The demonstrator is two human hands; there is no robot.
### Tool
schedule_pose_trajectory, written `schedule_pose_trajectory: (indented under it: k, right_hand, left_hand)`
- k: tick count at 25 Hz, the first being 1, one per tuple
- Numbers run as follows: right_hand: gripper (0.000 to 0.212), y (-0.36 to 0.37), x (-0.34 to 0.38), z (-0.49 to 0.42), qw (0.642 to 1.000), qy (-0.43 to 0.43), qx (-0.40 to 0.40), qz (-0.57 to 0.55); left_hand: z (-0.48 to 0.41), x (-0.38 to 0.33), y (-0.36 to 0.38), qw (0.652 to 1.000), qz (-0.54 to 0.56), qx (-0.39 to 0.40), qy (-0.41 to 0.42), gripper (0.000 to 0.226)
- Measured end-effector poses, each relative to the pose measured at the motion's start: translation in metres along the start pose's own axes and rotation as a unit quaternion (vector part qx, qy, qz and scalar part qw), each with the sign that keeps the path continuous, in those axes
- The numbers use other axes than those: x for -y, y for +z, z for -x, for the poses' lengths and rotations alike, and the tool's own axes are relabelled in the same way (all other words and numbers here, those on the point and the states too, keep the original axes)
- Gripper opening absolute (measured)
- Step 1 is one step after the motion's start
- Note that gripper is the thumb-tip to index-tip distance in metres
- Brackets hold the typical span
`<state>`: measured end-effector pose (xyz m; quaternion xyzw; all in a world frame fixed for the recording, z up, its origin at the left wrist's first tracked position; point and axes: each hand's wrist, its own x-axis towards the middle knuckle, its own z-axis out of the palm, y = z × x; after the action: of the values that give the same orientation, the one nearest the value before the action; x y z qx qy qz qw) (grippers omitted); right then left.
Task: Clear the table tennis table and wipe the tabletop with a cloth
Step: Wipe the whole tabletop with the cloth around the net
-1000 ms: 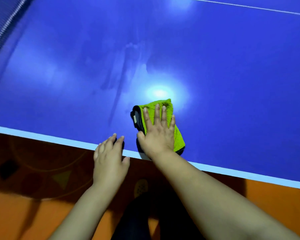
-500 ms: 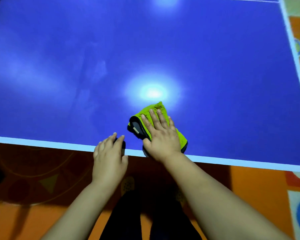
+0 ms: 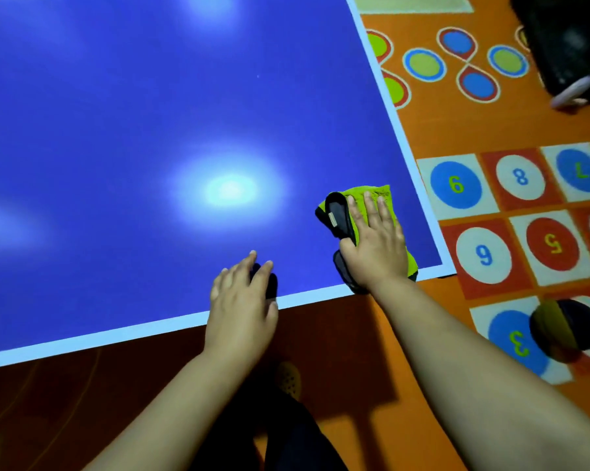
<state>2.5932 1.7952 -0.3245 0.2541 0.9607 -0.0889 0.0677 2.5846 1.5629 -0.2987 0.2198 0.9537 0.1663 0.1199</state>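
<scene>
At the near right corner of the tabletop (image 3: 150,113), the green cloth (image 3: 375,194) sits folded under my right hand (image 3: 376,243). Palm is flat, fingers straight on top: pressing it down, not gripping it. The cloth's dark trim shows on its left side and at the wrist. Its long axis runs away from me, roughly parallel to the right white sideline (image 3: 405,137), and its near end overlaps the white end line (image 3: 116,334). My left hand (image 3: 242,300) is well apart to the left, holding nothing, fingers relaxed and lying across the end line onto the blue. There's a dark patch (image 3: 269,283) under those fingertips; I can't tell if it's shadow or an object. The relation that matters: the cloth is already hard against the corner, with the numbered play mat (image 3: 521,215) just past the edge. My read is that all remaining surface lies left and forward of the right hand. I see no loose items on the visible blue, so clearing looks done and we're mid-wipe. The next stroke likely goes along the sideline or sweeps left. The right hand owns it, and the left hand sits in a leftward sweep's path.
</scene>
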Motion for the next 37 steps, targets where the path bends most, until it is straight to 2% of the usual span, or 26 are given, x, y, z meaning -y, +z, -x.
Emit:
schedule_pose_trajectory:
  k: [3, 6, 10, 12, 18, 28, 33, 37]
  right_hand:
    - [0.071, -0.008, -0.048, -0.004, 0.999, 0.05, -0.008, -0.01]
    - [0.07, -0.012, -0.065, 0.005, 0.995, 0.097, -0.011, -0.016]
    - [0.072, -0.012, -0.036, 0.033, 0.976, 0.206, 0.011, -0.063]
    - [0.074, -0.008, -0.004, 0.049, 0.972, 0.226, 0.029, -0.065]
    - [0.08, 0.014, 0.148, 0.085, 0.99, 0.121, 0.069, -0.026]
    - [0.079, 0.061, 0.424, 0.158, 0.994, -0.013, 0.105, 0.017]
    - [0.081, 0.078, 0.529, 0.187, 0.991, -0.057, 0.123, 0.017]
    - [0.083, 0.085, 0.587, 0.199, 0.978, -0.132, 0.158, 0.037]
  left_hand:
    - [0.0, -0.02, 0.012, 1.0, -0.003, 0.0, 0.025, 0.052]
    - [0.006, -0.024, 0.009, 0.999, 0.003, 0.016, 0.029, 0.056]
    - [0.023, -0.003, -0.016, 1.0, 0.015, 0.002, 0.007, 0.057]
    - [0.032, 0.017, -0.031, 1.0, 0.015, 0.002, -0.008, 0.055]
    - [0.064, 0.113, -0.077, 0.995, 0.019, -0.038, -0.085, 0.052]
    - [0.175, 0.348, -0.163, 0.971, 0.041, -0.105, -0.209, 0.059]
    - [0.221, 0.435, -0.201, 0.957, 0.021, -0.113, -0.265, 0.059]
    - [0.233, 0.474, -0.222, 0.95, 0.033, -0.11, -0.289, 0.06]
